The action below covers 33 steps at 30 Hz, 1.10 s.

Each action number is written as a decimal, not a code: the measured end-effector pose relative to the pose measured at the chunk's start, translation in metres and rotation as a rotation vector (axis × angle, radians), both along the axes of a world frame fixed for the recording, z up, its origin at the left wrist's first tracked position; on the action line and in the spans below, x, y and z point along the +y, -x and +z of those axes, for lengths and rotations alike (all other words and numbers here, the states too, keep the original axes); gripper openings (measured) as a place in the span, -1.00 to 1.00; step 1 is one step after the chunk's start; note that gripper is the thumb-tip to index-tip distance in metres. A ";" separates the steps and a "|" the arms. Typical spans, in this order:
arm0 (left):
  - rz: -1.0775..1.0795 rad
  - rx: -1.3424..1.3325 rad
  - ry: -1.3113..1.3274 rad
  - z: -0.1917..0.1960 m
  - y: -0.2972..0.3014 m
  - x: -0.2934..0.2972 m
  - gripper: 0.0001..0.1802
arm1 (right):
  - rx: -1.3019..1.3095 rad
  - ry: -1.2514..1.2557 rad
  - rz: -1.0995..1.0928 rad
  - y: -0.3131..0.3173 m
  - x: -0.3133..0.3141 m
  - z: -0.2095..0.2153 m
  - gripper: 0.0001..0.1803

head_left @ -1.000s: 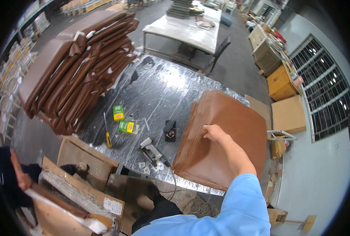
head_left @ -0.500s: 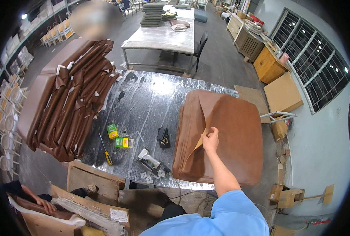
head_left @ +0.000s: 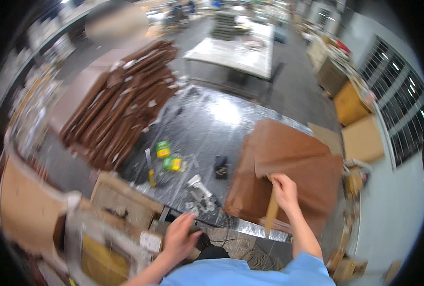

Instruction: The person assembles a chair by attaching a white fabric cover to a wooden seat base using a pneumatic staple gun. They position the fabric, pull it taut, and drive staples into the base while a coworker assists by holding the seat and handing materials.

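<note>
My right hand (head_left: 286,191) is closed on the edge of the top brown leather-like sheet (head_left: 293,164). That edge is folded back, and a strip of its tan underside (head_left: 271,212) shows below my fingers. The sheet lies on a stack of similar brown sheets (head_left: 243,183) at the right of the metal-topped table (head_left: 197,128). My left hand (head_left: 179,237) hangs in front of the table's near edge, fingers apart and holding nothing, slightly blurred. Nearest to it on the table is a silver-and-black staple gun (head_left: 200,187).
Two green-and-yellow boxes (head_left: 163,149), a yellow-handled screwdriver (head_left: 152,177) and a small black case (head_left: 221,167) lie on the table. Brown padded covers (head_left: 121,97) are piled at left. A wooden-framed piece (head_left: 104,252) stands at lower left; a hose (head_left: 259,257) coils on the floor.
My left hand has come into view from below. My right hand has drawn the sheet's edge toward me, turning it. The view has swung, shifting the table's things rightward.
</note>
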State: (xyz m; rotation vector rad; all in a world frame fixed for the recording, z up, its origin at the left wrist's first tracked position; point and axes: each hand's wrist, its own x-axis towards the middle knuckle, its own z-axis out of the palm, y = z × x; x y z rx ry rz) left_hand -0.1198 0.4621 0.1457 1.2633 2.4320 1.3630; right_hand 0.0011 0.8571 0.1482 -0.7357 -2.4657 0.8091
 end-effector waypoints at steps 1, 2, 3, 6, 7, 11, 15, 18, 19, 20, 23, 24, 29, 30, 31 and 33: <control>-0.087 0.066 0.046 0.006 0.007 0.026 -0.22 | -0.010 0.036 0.176 0.001 -0.027 0.017 -0.81; -0.188 0.040 0.061 0.019 0.009 0.061 -0.06 | -0.059 0.208 0.238 0.000 -0.063 0.053 -0.81; -0.298 0.031 -0.035 0.027 0.008 0.092 0.04 | -0.119 0.272 0.322 -0.010 -0.083 0.076 -0.81; -0.307 -0.088 -0.287 0.010 -0.018 0.122 -0.20 | -0.070 0.470 0.508 -0.023 -0.132 0.122 -0.89; -0.291 -0.145 -0.338 0.002 -0.021 0.114 -0.30 | -0.263 0.582 0.369 -0.031 -0.119 0.136 -0.70; -0.081 -0.152 -0.055 -0.047 -0.016 -0.006 -0.69 | -0.051 0.572 0.358 -0.037 -0.097 0.140 -0.76; 0.741 0.095 0.272 -0.064 -0.056 -0.132 -0.44 | 0.113 0.434 0.343 -0.005 -0.073 0.141 -0.72; 1.104 -0.114 0.489 -0.088 -0.085 -0.176 -0.29 | 0.107 0.576 0.453 0.046 -0.083 0.157 -0.68; 1.108 -0.116 0.620 -0.090 -0.089 -0.182 -0.27 | 0.095 0.569 0.529 0.059 -0.089 0.163 -0.68; 1.099 -0.140 0.575 -0.091 -0.088 -0.183 -0.27 | 0.141 0.650 0.604 0.071 -0.088 0.160 -0.71; 1.072 -0.214 0.467 -0.086 -0.085 -0.183 -0.27 | 0.134 0.585 0.710 0.100 -0.102 0.166 -0.73; 1.066 -0.249 0.443 -0.085 -0.084 -0.185 -0.26 | 0.155 0.597 0.716 0.105 -0.114 0.172 -0.79; 1.068 0.158 0.323 -0.095 -0.097 -0.196 -0.30 | 0.163 0.562 0.732 0.116 -0.139 0.170 -0.84; 1.049 0.150 0.286 -0.097 -0.100 -0.198 -0.33 | 0.154 0.547 0.716 0.114 -0.144 0.166 -0.85; 1.037 0.148 0.309 -0.098 -0.105 -0.200 -0.32 | 0.146 0.532 0.700 0.113 -0.149 0.163 -0.86; 1.000 0.136 0.358 -0.099 -0.121 -0.205 -0.32 | 0.256 0.530 0.774 0.107 -0.166 0.162 -0.87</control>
